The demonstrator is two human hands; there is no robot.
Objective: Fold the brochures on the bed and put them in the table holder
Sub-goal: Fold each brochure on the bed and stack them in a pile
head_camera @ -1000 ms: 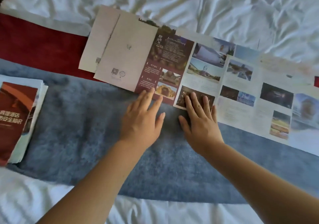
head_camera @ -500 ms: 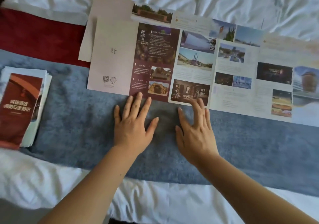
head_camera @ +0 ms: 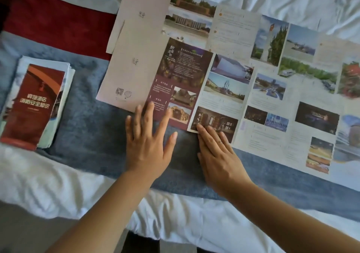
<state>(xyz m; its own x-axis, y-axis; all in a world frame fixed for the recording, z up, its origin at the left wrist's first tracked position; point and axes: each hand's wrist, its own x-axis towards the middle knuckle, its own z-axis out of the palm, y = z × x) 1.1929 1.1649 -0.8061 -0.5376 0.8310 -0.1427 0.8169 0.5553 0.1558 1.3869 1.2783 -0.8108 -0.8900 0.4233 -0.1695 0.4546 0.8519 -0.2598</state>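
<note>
Both hands flat, fingers spread: L hand (head_camera: 148,147) and R hand (head_camera: 218,155) have barely shifted in the last sec, tips still on the near edge of the open brochure (head_camera: 224,89), which lies on the blue blanket (head_camera: 87,116). No panel lifted yet, so prob still smoothing pre-fold.

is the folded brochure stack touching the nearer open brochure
Apart. The head view shows bare blue blanket between the folded brochure stack and the nearer open brochure.

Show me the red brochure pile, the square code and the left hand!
Red brochure pile (head_camera: 33,106): head view, its red cover.
Square code (head_camera: 119,91): head view, its middle.
Left hand (head_camera: 148,145): head view, its back.
</note>
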